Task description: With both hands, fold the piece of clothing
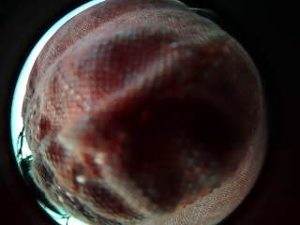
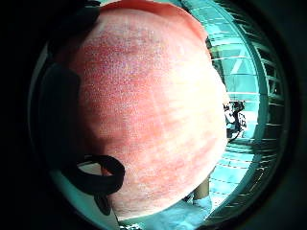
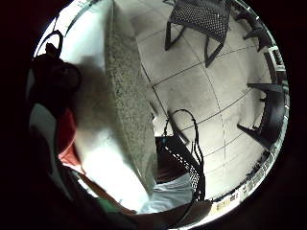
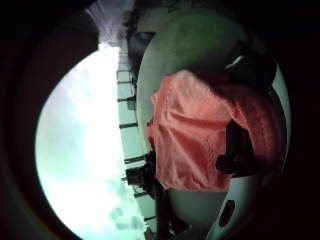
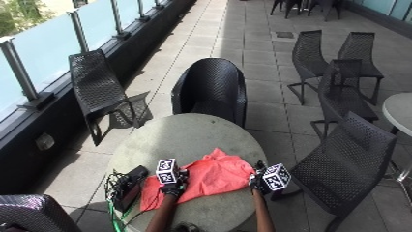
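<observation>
Sunlit terrace paving surrounds a round grey table [image 5: 186, 135], with black woven chairs standing about it and a glass railing [image 5: 45, 43] running along the far left. At the table's left edge sits a black box [image 5: 130, 183] with a tangle of cables beside it. Next to that, the person's left hand [image 5: 172, 186] rests on the near left part of a coral-red piece of clothing [image 5: 209, 176], which lies partly flattened across the near half of the tabletop, one corner peaked toward the middle of the table. Cloth fills both left palm views [image 1: 140, 117], so the fabric lies close against that palm, but whether the fingers pinch it cannot be told. At the garment's right edge, the right hand [image 5: 258, 182] meets the cloth near the table rim; its thumb-side view shows a dark fingertip [image 4: 232, 155] lying over the red fabric, though a closed grasp cannot be confirmed.
</observation>
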A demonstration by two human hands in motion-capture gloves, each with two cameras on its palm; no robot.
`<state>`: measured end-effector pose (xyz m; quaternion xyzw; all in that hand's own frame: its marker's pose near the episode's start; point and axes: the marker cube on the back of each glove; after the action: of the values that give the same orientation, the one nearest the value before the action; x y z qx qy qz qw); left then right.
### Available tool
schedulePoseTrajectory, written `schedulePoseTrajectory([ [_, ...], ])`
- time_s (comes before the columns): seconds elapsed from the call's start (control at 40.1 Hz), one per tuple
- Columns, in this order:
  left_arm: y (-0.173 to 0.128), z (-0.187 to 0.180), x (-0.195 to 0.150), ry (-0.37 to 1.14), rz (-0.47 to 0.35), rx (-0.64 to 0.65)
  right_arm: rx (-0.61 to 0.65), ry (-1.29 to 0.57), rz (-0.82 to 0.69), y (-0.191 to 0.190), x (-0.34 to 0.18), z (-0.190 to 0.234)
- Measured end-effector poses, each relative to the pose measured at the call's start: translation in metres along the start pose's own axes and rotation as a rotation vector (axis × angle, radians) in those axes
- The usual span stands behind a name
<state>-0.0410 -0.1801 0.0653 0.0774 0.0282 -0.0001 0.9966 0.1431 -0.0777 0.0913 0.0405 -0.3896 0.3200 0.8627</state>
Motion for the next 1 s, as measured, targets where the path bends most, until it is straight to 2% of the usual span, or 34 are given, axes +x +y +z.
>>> schedulePoseTrajectory([
  [0.15, -0.003, -0.003, 0.001, 0.013, 0.014, 0.023, 0.059, -0.036, 0.018, -0.009, 0.001, -0.004],
  [0.249, -0.002, -0.015, 0.005, 0.109, 0.026, 0.021, 0.1, -0.111, -0.021, -0.006, -0.024, -0.014],
  [0.349, 0.017, -0.039, 0.008, 0.269, -0.035, -0.126, 0.154, -0.173, -0.136, -0.006, -0.064, -0.02],
  [0.399, 0.019, -0.05, 0.005, 0.327, -0.052, -0.154, 0.144, -0.208, -0.168, 0.001, -0.089, -0.019],
  [0.499, -0.018, -0.04, -0.03, 0.347, -0.041, -0.017, 0.134, -0.224, -0.244, 0.016, -0.138, -0.006],
  [0.549, -0.023, -0.053, -0.042, 0.325, -0.042, 0.059, 0.11, -0.217, -0.296, 0.027, -0.164, 0.007],
  [0.624, -0.01, -0.087, -0.048, 0.315, -0.041, 0.127, 0.042, -0.21, -0.382, 0.05, -0.2, 0.032],
  [0.698, 0.008, -0.117, -0.052, 0.354, -0.032, 0.172, -0.089, -0.194, -0.426, 0.082, -0.227, 0.062],
  [0.773, 0.017, -0.13, -0.065, 0.39, -0.034, 0.213, -0.219, -0.186, -0.472, 0.117, -0.248, 0.092],
  [0.873, 0.028, -0.14, -0.085, 0.401, -0.061, 0.267, -0.257, -0.091, -0.563, 0.142, -0.257, 0.139],
  [0.998, 0.046, -0.153, -0.107, 0.371, -0.115, 0.304, -0.348, 0.079, -0.592, 0.179, -0.248, 0.2],
])
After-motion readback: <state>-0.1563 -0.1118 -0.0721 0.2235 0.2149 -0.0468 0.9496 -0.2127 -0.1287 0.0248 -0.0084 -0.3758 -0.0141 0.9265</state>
